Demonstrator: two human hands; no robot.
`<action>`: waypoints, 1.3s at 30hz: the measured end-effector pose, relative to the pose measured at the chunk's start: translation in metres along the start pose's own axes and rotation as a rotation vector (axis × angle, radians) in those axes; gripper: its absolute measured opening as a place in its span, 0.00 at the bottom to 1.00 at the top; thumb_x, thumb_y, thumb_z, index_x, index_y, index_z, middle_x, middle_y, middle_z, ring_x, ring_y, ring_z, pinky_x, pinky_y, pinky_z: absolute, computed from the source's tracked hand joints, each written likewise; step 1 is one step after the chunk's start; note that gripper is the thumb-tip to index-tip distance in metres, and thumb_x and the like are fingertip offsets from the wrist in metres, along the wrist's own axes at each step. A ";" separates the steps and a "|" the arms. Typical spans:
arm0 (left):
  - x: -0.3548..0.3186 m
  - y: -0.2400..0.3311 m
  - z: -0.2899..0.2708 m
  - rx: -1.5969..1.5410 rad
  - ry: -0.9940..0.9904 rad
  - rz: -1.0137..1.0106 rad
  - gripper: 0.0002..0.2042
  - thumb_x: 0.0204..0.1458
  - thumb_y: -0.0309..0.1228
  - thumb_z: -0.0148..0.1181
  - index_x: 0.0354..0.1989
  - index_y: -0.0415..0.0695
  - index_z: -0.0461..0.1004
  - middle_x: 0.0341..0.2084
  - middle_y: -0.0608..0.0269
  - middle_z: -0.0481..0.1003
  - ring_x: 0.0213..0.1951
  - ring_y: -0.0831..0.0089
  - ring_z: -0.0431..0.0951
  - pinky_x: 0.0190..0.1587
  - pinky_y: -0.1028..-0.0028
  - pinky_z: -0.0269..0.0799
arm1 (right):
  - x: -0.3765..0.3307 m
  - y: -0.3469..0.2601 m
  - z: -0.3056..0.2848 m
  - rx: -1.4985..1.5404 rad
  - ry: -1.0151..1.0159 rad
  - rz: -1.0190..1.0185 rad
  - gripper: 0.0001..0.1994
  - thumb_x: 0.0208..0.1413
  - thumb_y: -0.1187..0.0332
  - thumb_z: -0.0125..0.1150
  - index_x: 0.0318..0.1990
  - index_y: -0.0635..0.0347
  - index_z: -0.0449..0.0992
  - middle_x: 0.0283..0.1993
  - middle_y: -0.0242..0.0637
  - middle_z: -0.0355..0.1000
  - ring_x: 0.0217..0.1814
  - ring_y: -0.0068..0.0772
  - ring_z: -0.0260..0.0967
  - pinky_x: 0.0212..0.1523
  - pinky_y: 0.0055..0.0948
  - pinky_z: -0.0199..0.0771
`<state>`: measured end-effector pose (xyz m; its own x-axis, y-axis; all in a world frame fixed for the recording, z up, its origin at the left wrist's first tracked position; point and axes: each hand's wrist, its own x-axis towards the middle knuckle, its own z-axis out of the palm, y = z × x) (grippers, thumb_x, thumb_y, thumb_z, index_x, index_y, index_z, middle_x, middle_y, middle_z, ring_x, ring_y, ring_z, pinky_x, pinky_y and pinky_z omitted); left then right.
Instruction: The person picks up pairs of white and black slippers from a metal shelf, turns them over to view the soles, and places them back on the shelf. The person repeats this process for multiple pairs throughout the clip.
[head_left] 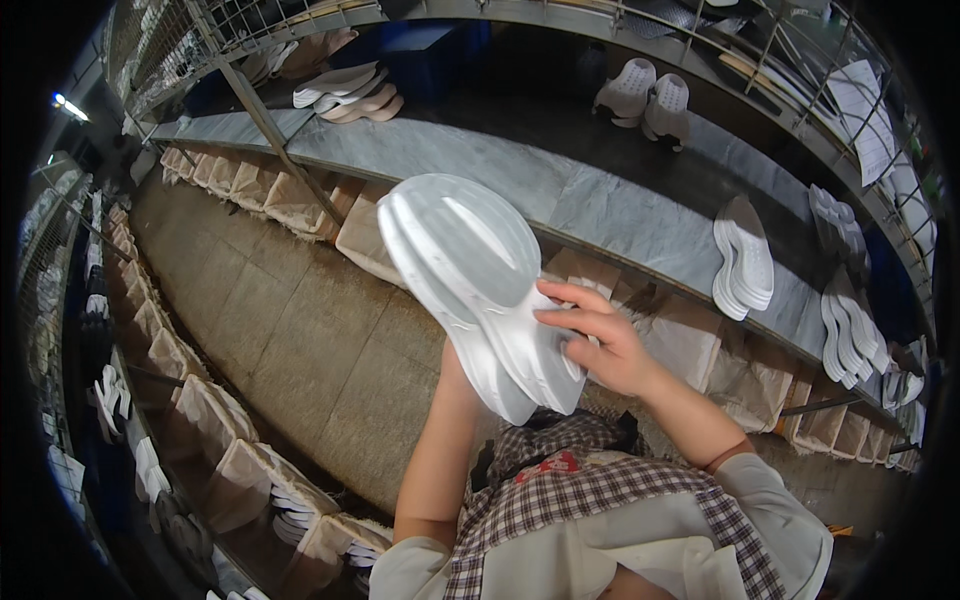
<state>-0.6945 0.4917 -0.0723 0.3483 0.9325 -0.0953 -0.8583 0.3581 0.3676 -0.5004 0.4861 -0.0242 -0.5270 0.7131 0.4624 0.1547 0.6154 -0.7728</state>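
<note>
A pair of white shoe soles [465, 265], pressed side by side with glossy translucent patches on their faces, is held up in front of me, tilted. My left hand [455, 368] supports them from behind and below; its fingers are hidden by the soles. From the right, my right hand [607, 342] rests spread fingertips on the near sole's edge, around its narrower part. Its thumb lies apart from the other fingers. Below the soles is my checked apron [560, 515].
A grey marble-patterned shelf [590, 195] runs across, carrying stacked soles [350, 92], a pair of pale shoe-shaped pieces [645, 95], more white soles [742, 258] and a blue crate [430, 55]. Cloth-lined bins [215, 410] line the left and the underside of the shelf. A metal post [280, 140] stands left.
</note>
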 end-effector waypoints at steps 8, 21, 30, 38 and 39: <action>-0.011 -0.014 0.003 -0.346 -0.026 -0.033 0.17 0.61 0.44 0.43 0.46 0.44 0.67 0.35 0.63 0.72 0.34 0.75 0.76 0.30 0.79 0.76 | 0.020 -0.021 0.015 0.232 -0.068 0.000 0.21 0.64 0.59 0.39 0.56 0.64 0.68 0.64 0.39 0.60 0.61 0.37 0.54 0.63 0.36 0.49; -0.013 -0.012 -0.012 -0.348 -0.073 -0.122 0.15 0.61 0.42 0.45 0.46 0.44 0.68 0.33 0.65 0.72 0.31 0.77 0.76 0.28 0.79 0.75 | 0.013 -0.019 0.022 0.242 -0.073 -0.001 0.21 0.65 0.61 0.37 0.58 0.64 0.65 0.64 0.39 0.60 0.62 0.35 0.54 0.64 0.34 0.49; -0.001 -0.006 -0.028 -0.124 -0.011 -0.104 0.19 0.60 0.43 0.45 0.51 0.41 0.66 0.42 0.54 0.73 0.44 0.63 0.76 0.41 0.67 0.77 | -0.007 -0.045 0.030 -0.145 -0.006 0.165 0.38 0.45 0.60 0.69 0.63 0.59 0.58 0.67 0.51 0.49 0.69 0.49 0.47 0.63 0.42 0.55; 0.012 -0.004 -0.014 -0.333 -0.342 0.121 0.27 0.54 0.48 0.53 0.55 0.41 0.64 0.43 0.52 0.71 0.41 0.60 0.74 0.41 0.68 0.77 | -0.014 -0.021 0.024 1.015 0.588 0.465 0.36 0.44 0.56 0.55 0.63 0.59 0.57 0.60 0.48 0.61 0.60 0.43 0.62 0.56 0.43 0.66; 0.011 0.001 -0.016 -0.389 -0.612 0.023 0.27 0.55 0.48 0.53 0.56 0.41 0.64 0.42 0.52 0.71 0.40 0.59 0.74 0.40 0.67 0.76 | -0.016 -0.017 0.016 1.125 0.586 0.404 0.37 0.45 0.50 0.52 0.64 0.57 0.56 0.59 0.46 0.63 0.58 0.41 0.65 0.53 0.43 0.68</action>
<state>-0.6972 0.5028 -0.0874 0.3796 0.7876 0.4853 -0.9001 0.4356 -0.0028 -0.5080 0.4588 -0.0257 -0.1285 0.9916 0.0156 -0.7061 -0.0804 -0.7036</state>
